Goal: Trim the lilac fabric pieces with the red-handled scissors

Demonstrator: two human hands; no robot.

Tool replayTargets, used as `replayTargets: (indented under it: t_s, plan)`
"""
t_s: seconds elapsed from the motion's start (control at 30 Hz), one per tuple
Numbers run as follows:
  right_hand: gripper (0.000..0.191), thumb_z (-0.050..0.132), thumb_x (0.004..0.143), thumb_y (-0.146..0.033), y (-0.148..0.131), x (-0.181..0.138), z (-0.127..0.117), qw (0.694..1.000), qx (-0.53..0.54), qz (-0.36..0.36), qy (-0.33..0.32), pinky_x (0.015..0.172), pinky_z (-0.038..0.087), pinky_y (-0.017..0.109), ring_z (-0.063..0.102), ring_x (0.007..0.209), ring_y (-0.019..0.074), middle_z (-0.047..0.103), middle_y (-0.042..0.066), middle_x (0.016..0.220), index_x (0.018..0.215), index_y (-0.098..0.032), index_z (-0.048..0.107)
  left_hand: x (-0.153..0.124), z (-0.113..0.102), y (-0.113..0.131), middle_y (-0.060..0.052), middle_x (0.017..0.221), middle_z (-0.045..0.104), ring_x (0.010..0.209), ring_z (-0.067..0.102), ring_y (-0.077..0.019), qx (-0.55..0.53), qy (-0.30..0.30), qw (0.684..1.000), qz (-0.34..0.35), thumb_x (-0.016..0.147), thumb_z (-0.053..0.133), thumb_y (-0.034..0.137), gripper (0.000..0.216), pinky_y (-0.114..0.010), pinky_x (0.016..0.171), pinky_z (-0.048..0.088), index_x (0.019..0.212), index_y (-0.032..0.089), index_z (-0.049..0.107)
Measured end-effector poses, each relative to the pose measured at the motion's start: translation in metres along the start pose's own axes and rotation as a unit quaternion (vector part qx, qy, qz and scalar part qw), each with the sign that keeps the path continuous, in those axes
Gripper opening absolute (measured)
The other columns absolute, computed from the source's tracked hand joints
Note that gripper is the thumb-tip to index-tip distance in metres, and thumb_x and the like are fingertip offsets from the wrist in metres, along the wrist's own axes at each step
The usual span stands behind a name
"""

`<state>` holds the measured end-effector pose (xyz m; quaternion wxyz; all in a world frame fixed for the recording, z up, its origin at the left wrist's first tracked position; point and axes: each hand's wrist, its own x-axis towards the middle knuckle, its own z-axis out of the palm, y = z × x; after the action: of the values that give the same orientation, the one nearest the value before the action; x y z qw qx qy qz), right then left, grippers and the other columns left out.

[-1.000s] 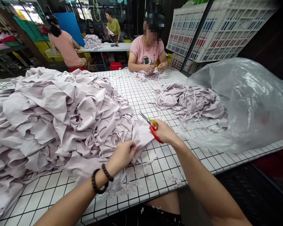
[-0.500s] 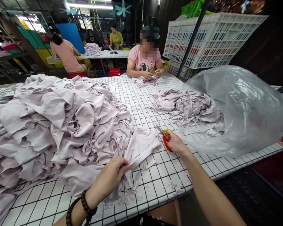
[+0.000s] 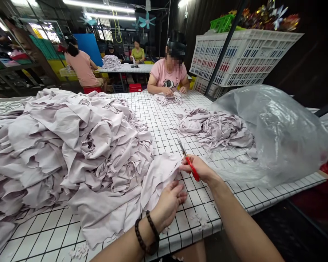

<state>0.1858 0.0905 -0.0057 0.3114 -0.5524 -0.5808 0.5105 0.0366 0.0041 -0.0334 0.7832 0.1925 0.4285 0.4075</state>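
My right hand (image 3: 198,168) is wrapped round red-handled scissors (image 3: 190,167), whose blades point up and away to the left. Its fingertips meet the edge of a pale pinkish-grey fabric piece (image 3: 160,171); whether they pinch it I cannot tell. Just below that edge is my left hand (image 3: 172,200), fingers loosely apart and nothing visible in it, with dark beads round the wrist. The piece lies at the right side of a large heap of the same fabric (image 3: 71,134). Small cut scraps (image 3: 198,218) are scattered near the table's front edge.
The table (image 3: 164,136) has a black-and-white grid cover. Right of the middle lies a smaller fabric pile (image 3: 215,127) against a big clear plastic bag (image 3: 284,138). A person in pink (image 3: 166,78) handles fabric at the far end. White crates (image 3: 243,54) stand behind a dark post.
My left hand has let go of the fabric and moved right, towards my right hand. The scissors have turned more upright, and my right fingertips have come to the fabric's edge.
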Motion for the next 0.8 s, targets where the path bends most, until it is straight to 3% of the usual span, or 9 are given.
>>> replayTargets:
  t_s: [0.13,0.2,0.3,0.43,0.63,0.8]
  plan:
    - [0.031,0.074,0.065,-0.037,-0.023,-0.006,-0.002,0.986,0.148,0.021,-0.072,0.044,0.028,0.02,0.04,0.046,0.0073,0.047,-0.007,0.051,0.069,-0.019,0.049,0.013,0.002,0.007,-0.005,0.101,0.058,0.071,0.054,-0.0082,0.016,0.05,0.986,0.155,0.08,0.065,0.028,0.03,-0.02,0.063,0.043,0.108,0.019,0.058]
    - [0.03,0.075,0.064,-0.033,-0.029,-0.007,0.002,0.978,0.19,0.024,-0.082,0.044,0.026,0.02,0.038,0.045,0.0065,0.046,-0.008,0.049,0.068,-0.019,0.048,0.01,-0.001,0.013,-0.005,0.105,0.059,0.075,0.054,-0.0097,0.041,0.044,0.98,0.188,0.081,0.063,0.03,0.028,-0.021,0.064,0.043,0.108,0.021,0.06]
    - [0.033,0.077,0.062,-0.031,-0.034,-0.007,0.013,0.975,0.21,0.026,-0.067,0.044,0.025,0.02,0.038,0.045,0.0061,0.046,-0.007,0.049,0.065,-0.019,0.047,0.004,-0.004,0.021,-0.005,0.106,0.062,0.08,0.054,-0.0124,0.062,0.002,0.979,0.194,0.082,0.062,0.031,0.024,-0.021,0.065,0.043,0.103,0.021,0.066]
    - [0.039,0.081,0.057,-0.033,-0.036,-0.006,0.032,0.967,0.248,0.026,-0.043,0.043,0.027,0.02,0.038,0.044,0.0058,0.047,-0.008,0.049,0.065,-0.019,0.045,0.003,-0.005,0.027,-0.002,0.09,0.064,0.068,0.05,-0.0104,0.083,0.01,0.974,0.21,0.08,0.066,0.036,0.025,-0.021,0.058,0.04,0.099,0.019,0.067]
    - [0.044,0.085,0.053,-0.035,-0.03,-0.004,0.048,0.964,0.258,0.007,0.067,0.049,0.038,0.022,0.047,0.05,0.0085,0.05,-0.007,0.055,0.068,-0.02,0.046,-0.003,-0.016,0.04,-0.003,0.075,0.062,0.058,0.049,-0.0069,0.03,-0.008,0.987,0.158,0.078,0.069,0.041,0.032,-0.019,0.056,0.041,0.088,0.012,0.061]
    - [0.034,0.081,0.064,-0.029,-0.029,-0.02,0.045,0.979,0.195,-0.05,0.0,0.066,0.046,0.026,0.056,0.067,0.0116,0.059,-0.004,0.072,0.084,-0.019,0.055,-0.019,-0.028,0.053,-0.005,0.078,0.064,0.06,0.053,-0.0076,0.075,-0.035,0.984,0.16,0.081,0.067,0.041,0.035,-0.02,0.059,0.045,0.094,0.009,0.063]
